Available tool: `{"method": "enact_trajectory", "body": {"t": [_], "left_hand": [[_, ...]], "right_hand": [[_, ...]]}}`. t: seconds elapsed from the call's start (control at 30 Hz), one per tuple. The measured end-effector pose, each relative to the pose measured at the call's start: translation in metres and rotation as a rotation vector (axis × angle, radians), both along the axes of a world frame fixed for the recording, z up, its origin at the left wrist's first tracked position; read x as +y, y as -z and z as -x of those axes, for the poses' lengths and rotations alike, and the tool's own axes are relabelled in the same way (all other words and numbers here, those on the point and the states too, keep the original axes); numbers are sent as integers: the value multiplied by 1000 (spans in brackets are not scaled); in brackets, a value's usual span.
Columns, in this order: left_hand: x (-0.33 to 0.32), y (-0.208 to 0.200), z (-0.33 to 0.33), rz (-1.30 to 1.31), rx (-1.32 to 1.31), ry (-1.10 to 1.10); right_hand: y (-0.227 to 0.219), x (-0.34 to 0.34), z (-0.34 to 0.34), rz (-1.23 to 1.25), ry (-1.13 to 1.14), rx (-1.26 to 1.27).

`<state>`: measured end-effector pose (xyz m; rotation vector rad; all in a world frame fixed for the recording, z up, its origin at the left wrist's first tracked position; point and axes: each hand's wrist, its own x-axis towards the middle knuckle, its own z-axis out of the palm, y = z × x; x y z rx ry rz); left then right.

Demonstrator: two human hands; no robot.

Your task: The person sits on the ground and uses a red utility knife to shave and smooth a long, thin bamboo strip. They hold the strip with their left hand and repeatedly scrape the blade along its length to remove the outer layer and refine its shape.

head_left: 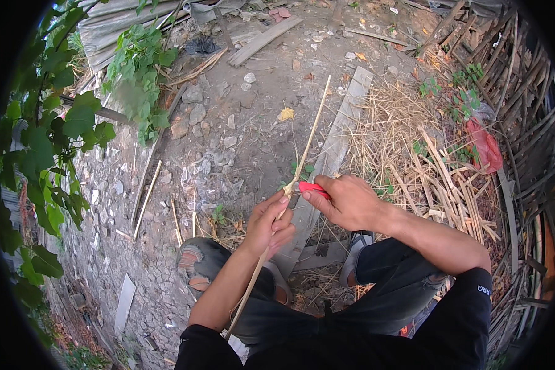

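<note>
My left hand [270, 225] is closed around a long, thin wooden stick [315, 126]. The stick slants from beside my left forearm up and away to the far middle, with a pale, shaved-looking spot just above my fingers. In my right hand [350, 200] is a red-handled knife [315, 189], gripped by its handle. Its short blade meets the stick right above my left hand; the exact edge is too small to make out. Both hands are in front of my bent knees.
A long grey plank [346, 117] lies ahead of me. To the right are a pile of split sticks [444, 179], straw [382, 132], a red plastic bag [484, 148] and a stacked-branch fence [530, 123]. Leafy vines [37, 148] hang at left over stony ground.
</note>
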<state>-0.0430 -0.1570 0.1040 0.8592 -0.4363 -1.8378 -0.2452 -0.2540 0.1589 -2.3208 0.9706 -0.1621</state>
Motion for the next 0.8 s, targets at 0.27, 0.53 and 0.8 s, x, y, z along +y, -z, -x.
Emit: {"method": "enact_trajectory", "body": {"t": [0.27,0.53,0.8], "left_hand": [[-1,6,8,47,-100,-9],[3,21,9,109,-179,-34],[23,8,6,182,-181,70]], "right_hand": [[9,-1,2,-24,34,-69],[21,-6,3,148,13,48],[0,-51,47,280,298,-60]]}}
